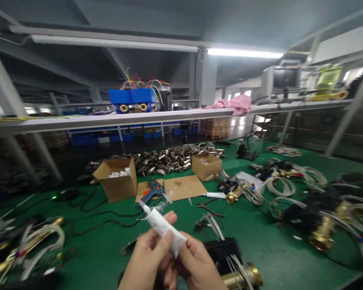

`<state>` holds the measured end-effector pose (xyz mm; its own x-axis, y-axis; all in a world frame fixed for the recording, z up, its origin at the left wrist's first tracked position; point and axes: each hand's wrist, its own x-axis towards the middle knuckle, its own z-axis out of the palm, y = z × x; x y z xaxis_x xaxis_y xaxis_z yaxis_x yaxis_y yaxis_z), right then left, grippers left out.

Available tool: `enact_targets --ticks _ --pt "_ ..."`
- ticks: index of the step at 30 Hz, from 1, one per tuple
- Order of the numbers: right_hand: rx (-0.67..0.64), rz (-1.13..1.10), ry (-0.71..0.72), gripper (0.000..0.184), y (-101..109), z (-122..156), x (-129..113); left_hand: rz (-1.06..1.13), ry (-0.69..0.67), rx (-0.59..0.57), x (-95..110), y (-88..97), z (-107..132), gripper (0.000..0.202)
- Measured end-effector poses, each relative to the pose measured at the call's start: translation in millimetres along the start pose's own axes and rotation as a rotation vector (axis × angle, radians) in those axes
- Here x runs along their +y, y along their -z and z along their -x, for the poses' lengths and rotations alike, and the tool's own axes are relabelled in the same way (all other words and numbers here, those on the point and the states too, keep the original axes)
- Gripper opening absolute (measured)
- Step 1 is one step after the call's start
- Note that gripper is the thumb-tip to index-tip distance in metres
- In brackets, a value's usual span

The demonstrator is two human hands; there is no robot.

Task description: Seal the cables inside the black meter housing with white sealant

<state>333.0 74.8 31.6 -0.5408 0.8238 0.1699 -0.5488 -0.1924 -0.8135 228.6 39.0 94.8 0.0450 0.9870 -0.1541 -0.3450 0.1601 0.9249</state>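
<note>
A white squeeze tube (161, 224) with a narrow nozzle lies between my two hands, its tip pointing up and to the left. My left hand (151, 253) is closed around the tube's middle, thumb on top. At the crimped lower end, my right hand (196, 257) pinches the tube between thumb and fingers. Just below and to the right, partly covered by my right hand, sits a black unit (226, 249) with a brass fitting (254, 274) and pale wires. Beyond the nozzle a blue glue gun (153, 191) rests on cardboard.
On the green bench (275, 241) stand an open carton (119, 189) of white pieces and a smaller carton (206, 167). Behind them is a heap of metal parts (169, 159). Red-handled pliers (210, 208) lie mid-bench. Wired brass assemblies (323, 233) crowd both sides. A shelf (169, 117) crosses above.
</note>
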Motion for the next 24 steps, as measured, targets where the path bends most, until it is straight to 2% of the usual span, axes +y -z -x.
enact_targets --ticks 1,3,5,7,9,12,14,17,21,24 --pt "0.014 -0.028 -0.021 0.058 0 -1 -2 -0.007 -0.030 -0.020 2 5.6 -2 0.071" --pt "0.130 -0.050 -0.035 0.053 4 -2 -1 -0.090 -0.129 -0.017 9 24.6 -3 0.069" --pt "0.274 -0.040 -0.051 0.049 13 -2 3 -0.232 -0.217 0.032 17 53.5 -3 0.065" --pt "0.387 -0.008 -0.070 0.048 22 -1 11 -0.407 -0.237 0.110 20 88.1 0 0.056" --pt "0.463 0.036 -0.087 0.051 32 0 22 -0.579 -0.227 0.161 15 120.6 4 0.047" --pt "0.512 0.072 -0.153 0.055 39 0 43 -0.791 -0.198 0.092 -3 152.8 12 0.046" --pt "0.510 0.039 -0.234 0.056 38 -2 55 -0.870 -0.186 0.016 -16 161.5 14 0.048" --pt "0.476 -0.053 -0.318 0.058 31 -8 61 -0.880 -0.153 -0.122 -25 163.3 7 0.049" --pt "0.426 -0.114 -0.322 0.057 21 -16 51 -0.831 -0.131 -0.305 -20 159.4 -7 0.050" --pt "0.348 -0.146 -0.314 0.056 24 -12 45 -0.866 -0.199 -0.365 -16 150.8 -3 0.054"
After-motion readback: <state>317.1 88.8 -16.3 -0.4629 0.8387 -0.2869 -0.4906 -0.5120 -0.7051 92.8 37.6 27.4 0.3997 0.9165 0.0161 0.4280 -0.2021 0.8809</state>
